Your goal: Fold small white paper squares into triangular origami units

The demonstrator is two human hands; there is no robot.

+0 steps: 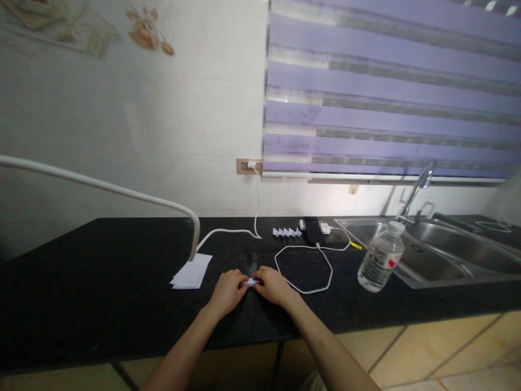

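Note:
A small folded piece of white paper (251, 282) lies low over the black countertop, pinched from both sides. My left hand (228, 292) is closed on its left end, and my right hand (274, 285) is closed on its right end. The fingers cover most of the paper, so its full shape is hidden. Left of my hands rests a loose stack of white paper sheets (192, 272). Beyond my right hand, a row of several small folded white paper pieces (287, 232) stands near the wall.
A dark device (314, 231) with a looped white cable (331, 269) sits at the back right. A large water bottle (380, 256) stands beside the steel sink (415, 283). Another white cable (228, 231) runs to the wall outlet (249, 166). The counter's front edge is near my forearms.

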